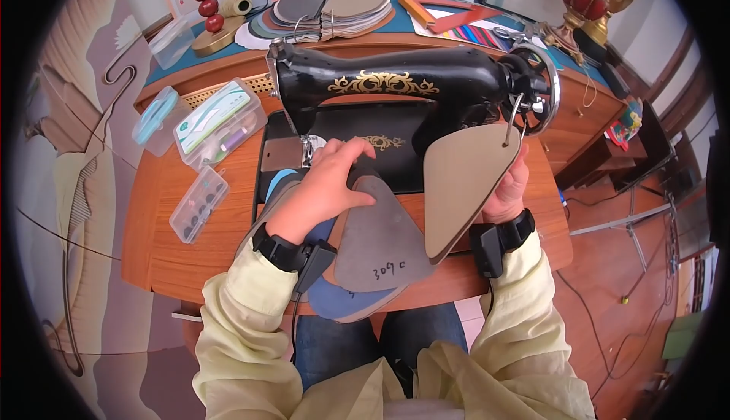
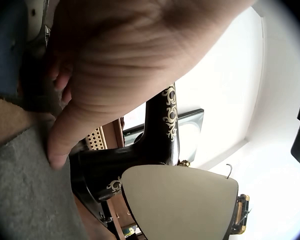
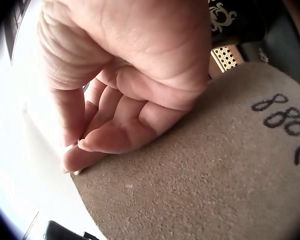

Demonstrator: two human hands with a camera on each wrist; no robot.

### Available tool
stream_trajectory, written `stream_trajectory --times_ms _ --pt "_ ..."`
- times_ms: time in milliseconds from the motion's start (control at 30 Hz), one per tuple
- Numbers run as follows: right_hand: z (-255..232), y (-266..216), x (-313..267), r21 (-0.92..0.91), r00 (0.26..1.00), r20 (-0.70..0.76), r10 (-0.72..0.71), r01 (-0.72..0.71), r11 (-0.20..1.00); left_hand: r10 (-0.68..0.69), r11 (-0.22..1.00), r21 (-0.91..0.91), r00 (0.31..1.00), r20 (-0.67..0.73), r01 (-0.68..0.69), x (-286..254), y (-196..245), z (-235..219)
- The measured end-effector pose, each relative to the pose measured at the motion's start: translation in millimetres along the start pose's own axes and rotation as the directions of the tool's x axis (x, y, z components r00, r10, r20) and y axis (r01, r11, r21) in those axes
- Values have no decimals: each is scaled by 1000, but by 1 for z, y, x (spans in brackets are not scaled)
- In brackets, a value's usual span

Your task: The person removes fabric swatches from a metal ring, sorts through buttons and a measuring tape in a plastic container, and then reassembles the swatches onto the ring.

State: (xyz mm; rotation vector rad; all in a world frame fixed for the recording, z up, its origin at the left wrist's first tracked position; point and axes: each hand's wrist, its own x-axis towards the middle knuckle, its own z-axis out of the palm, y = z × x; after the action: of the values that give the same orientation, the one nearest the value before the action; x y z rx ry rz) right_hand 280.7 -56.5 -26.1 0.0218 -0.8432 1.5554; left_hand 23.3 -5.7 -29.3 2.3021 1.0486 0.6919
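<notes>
My right hand (image 1: 508, 190) grips a beige leather swatch (image 1: 465, 184) by its side edge, with fingertips bent together at the rim. An open metal ring (image 1: 512, 119) passes through the hole in its narrow end. The swatch's rough brown back (image 3: 190, 165) bears handwritten marks. On the left, my other hand (image 1: 323, 192) reaches over a fan of swatches, its thumb (image 2: 60, 145) lying on a grey swatch (image 1: 384, 237) marked in ink. Its fingers curve loosely toward the machine bed, apart from the thumb. Blue swatches (image 1: 353, 300) lie beneath the grey one.
A black sewing machine (image 1: 388, 77) stands across the wooden table (image 1: 156, 226). At the left are a clear box of supplies (image 1: 220, 123) and a small bobbin case (image 1: 199, 205). Behind the machine sits a stack of ringed swatches (image 1: 331, 11). The handwheel (image 1: 544, 89) is close to the beige swatch.
</notes>
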Motion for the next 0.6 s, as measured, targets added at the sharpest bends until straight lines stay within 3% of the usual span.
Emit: stream_trajectory --times_ms 33,133,333,433,600 --pt "-2 0 0 8 1000 -6 -2 2 1000 -1 1000 2 1000 -19 1 0 3 -2" --pt "-5 0 0 -1 1000 13 -6 6 1000 -53 988 -136 986 158 75 3 -12 0" --pt "2 2 3 34 1000 25 11 -12 999 -55 990 -122 990 132 71 3 -12 2" --pt "-1 0 3 29 1000 15 13 -13 999 -146 971 -164 976 161 173 2 -3 -2" --pt "-1 1 3 44 1000 23 15 -16 999 -103 982 -136 974 200 132 3 -3 -2"
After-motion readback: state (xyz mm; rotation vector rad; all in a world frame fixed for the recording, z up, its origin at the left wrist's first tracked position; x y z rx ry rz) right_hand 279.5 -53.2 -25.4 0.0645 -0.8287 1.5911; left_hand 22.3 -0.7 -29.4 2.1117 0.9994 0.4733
